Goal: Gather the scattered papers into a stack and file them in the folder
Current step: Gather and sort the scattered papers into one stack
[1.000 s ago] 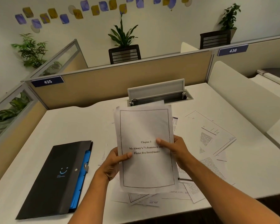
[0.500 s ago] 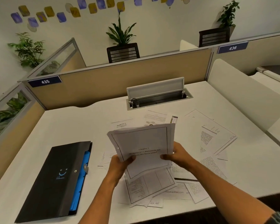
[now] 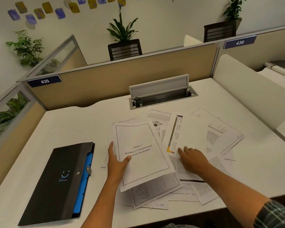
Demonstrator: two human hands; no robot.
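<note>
Several printed papers (image 3: 217,134) lie scattered over the middle and right of the white desk (image 3: 76,125). My left hand (image 3: 116,163) holds a small stack topped by the "Chapter 3" sheet (image 3: 141,155), thumb on top, low over the other sheets. My right hand (image 3: 193,157) lies flat on the loose papers to the right, fingertips at a sheet with a yellow and purple stripe (image 3: 174,134). A black folder (image 3: 56,183) with blue dividers showing lies shut at the left of the desk.
An open cable tray (image 3: 161,96) with a raised lid sits behind the papers. Beige partitions (image 3: 122,79) close the desk at the back and left; a white divider (image 3: 247,91) stands at the right. The desk's front edge runs just below the papers.
The stack, held upright in both hands, came down flat over the desk. My right hand let go of it and moved right onto the loose papers.
</note>
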